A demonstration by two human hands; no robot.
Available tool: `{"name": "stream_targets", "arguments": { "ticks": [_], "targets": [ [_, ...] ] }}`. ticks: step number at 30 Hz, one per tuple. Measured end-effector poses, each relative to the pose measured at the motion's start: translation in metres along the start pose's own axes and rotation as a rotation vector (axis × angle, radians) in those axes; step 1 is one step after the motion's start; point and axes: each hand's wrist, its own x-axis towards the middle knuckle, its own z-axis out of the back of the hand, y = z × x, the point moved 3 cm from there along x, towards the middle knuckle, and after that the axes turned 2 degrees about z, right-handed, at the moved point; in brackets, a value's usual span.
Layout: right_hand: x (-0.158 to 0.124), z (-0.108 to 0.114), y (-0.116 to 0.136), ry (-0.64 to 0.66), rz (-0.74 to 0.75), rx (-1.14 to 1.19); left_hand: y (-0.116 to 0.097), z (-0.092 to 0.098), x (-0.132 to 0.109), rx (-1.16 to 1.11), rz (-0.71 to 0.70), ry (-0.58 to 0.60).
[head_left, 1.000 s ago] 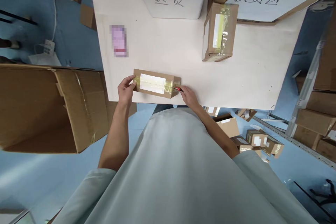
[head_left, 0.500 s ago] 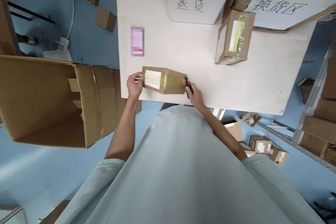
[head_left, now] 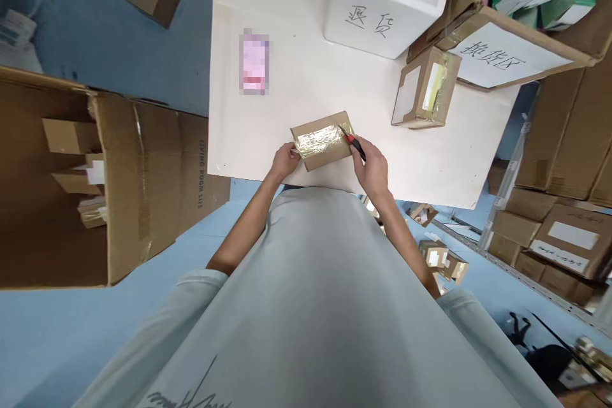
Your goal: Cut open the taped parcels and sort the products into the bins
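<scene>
A small brown cardboard box [head_left: 319, 152] with shiny clear tape along its top lies near the front of the white table [head_left: 239, 134]. My left hand [head_left: 286, 160] grips the box at its left end, fingers partly hidden behind the edge. In my right hand [head_left: 373, 167] is a box cutter [head_left: 356, 145] with a red and black handle. Its blade tip points up-left onto the taped face, near the box's right end.
A white foam bin [head_left: 377, 29] and a large carton [head_left: 516, 54] with green boxes stand at the back right. Before them sits a taped parcel [head_left: 425, 89]. A pixelated pink item [head_left: 254, 64] lies back left. A big open carton [head_left: 153, 172] stands left of the table.
The box has been turned, its white label no longer in sight and a taped face now up. Both hands moved with it to the right in view; the cutter now lies over the tape.
</scene>
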Motion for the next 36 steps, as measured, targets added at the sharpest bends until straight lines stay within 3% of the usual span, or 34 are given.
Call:
{"name": "stream_targets", "arguments": {
  "ticks": [3, 7, 11, 15, 22, 36],
  "targets": [
    [-0.003, 0.002, 0.008, -0.026, -0.020, -0.070, -0.007, 0.009, -0.006, -0.052, -0.012, 0.092],
    [-0.019, 0.011, 0.027, -0.029, -0.137, -0.195, -0.031, 0.047, -0.019, -0.189, -0.151, 0.032],
    [-0.034, 0.009, 0.060, 0.075, -0.188, -0.095, -0.073, 0.076, -0.031, -0.232, -0.304, 0.065],
    [-0.038, -0.008, 0.091, 0.198, -0.187, -0.014, -0.097, 0.084, -0.029, -0.203, -0.348, 0.174],
    [-0.026, -0.026, 0.116, 0.317, -0.212, -0.166, -0.095, 0.086, -0.017, -0.228, -0.352, 0.221],
    [-0.020, -0.021, 0.139, 0.419, -0.235, -0.369, -0.091, 0.080, -0.014, -0.281, -0.353, 0.204]
  ]
}}
